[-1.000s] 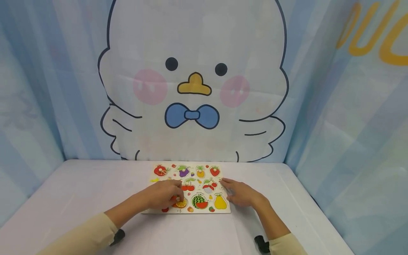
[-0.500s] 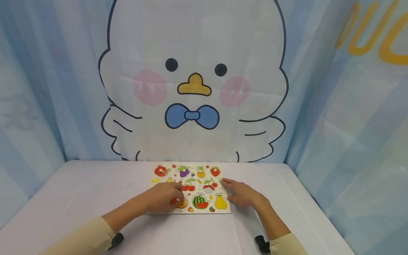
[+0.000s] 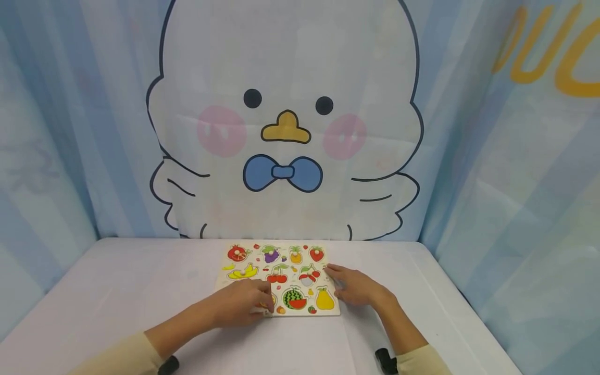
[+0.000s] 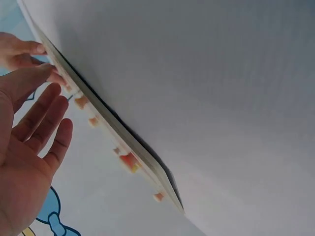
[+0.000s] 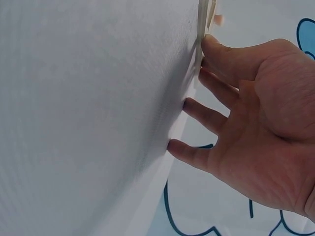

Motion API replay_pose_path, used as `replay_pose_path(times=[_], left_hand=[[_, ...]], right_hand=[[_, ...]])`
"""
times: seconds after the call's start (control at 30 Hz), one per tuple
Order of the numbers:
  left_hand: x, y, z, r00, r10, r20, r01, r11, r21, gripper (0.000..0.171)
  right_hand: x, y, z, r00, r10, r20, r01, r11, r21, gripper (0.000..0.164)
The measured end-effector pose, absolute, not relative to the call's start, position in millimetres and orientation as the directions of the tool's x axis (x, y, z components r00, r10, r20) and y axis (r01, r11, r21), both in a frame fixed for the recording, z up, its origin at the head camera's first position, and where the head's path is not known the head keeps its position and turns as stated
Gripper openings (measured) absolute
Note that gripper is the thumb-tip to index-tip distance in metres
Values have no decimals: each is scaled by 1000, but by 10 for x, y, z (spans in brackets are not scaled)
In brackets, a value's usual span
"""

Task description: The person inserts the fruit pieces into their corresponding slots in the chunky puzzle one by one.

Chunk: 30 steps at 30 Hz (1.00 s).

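Observation:
A pale wooden fruit puzzle board [image 3: 286,316] lies flat on the table, its pictured pieces bearing small knobs. At its near left corner is my left hand [image 3: 236,302], covering that corner and most of the orange slice [image 3: 274,299]. In the left wrist view its thumb and forefinger reach the board's edge [image 4: 110,120] and the other fingers are loosely spread; no piece shows between them. My right hand [image 3: 358,286] touches the board's right edge with thumb and forefinger. In the right wrist view, its remaining fingertips [image 5: 187,104] rest on the table.
The white-covered table [image 3: 140,271] ends at a backdrop [image 3: 288,208] with a cartoon duck. Bananas [image 3: 242,272], cherries [image 3: 276,277], a watermelon [image 3: 294,299] and a pear [image 3: 324,299] sit in the board. Black wrist devices [image 3: 386,360] show near both sleeves.
My left hand has drawn back toward the near edge of the board, uncovering the bananas. The right hand stays at the right edge. The head view has tilted up slightly.

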State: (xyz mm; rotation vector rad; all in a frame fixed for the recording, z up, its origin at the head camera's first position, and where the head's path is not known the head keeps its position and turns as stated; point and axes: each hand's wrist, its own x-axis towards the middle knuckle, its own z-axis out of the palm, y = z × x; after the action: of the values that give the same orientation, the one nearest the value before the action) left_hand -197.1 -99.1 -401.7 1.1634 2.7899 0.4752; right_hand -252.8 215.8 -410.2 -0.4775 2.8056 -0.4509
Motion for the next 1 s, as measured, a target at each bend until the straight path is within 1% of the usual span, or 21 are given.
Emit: replay_pose_path(times=[0.23, 0.47, 0.7, 0.9, 1.0], left_hand=[[-1818, -949, -3987, -692, 722, 28, 686, 644, 339, 18], [-1697, -870, -3998, -646, 763, 10, 718, 602, 349, 22], [-1555, -764, -4012, -572, 820, 20, 772, 531, 349, 21], [-1448, -678, -3991, -472, 881, 25, 838, 439, 325, 20], [-1411, -636, -3986, -430, 903, 2, 853, 406, 327, 21]], right_hand=[[-2532, 2164, -4109, -911, -363, -195, -285, 896, -341, 64], [-2523, 2164, -4105, -912, -360, -197, -282, 898, -337, 65], [-2507, 2161, -4096, -912, -365, -190, -287, 896, -340, 64], [-2508, 2162, -4100, -913, -360, -191, -283, 897, -338, 64], [-2515, 2162, -4098, -914, -359, -190, -284, 899, -334, 64]])
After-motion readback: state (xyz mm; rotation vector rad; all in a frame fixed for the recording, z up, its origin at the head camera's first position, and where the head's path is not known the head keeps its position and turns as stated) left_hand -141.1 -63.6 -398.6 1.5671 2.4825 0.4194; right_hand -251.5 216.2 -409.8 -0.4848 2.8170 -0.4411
